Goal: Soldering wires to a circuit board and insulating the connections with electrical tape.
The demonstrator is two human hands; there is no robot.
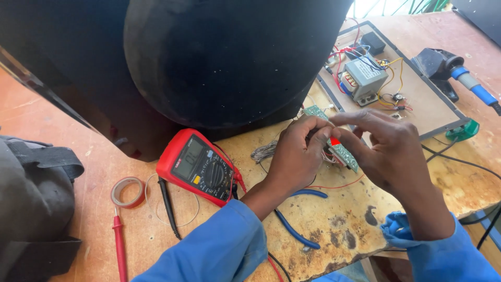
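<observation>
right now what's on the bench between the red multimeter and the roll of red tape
In the head view, a black probe lies between the red multimeter and the tape roll, over a thin wire loop.

Your worktop (334, 219) is rough, stained wood; on it left of your hands lies a glossy red plastic meter (201, 167), and beyond the meter a matt black speaker box (156, 62).

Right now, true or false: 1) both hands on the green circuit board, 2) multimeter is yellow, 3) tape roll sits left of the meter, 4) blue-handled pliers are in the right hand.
1) True: left hand and right hand both hold the green circuit board.
2) False: the multimeter is red.
3) True: the tape roll lies left of it.
4) False: the blue-handled pliers lie on the workbench, under the left wrist.
</observation>
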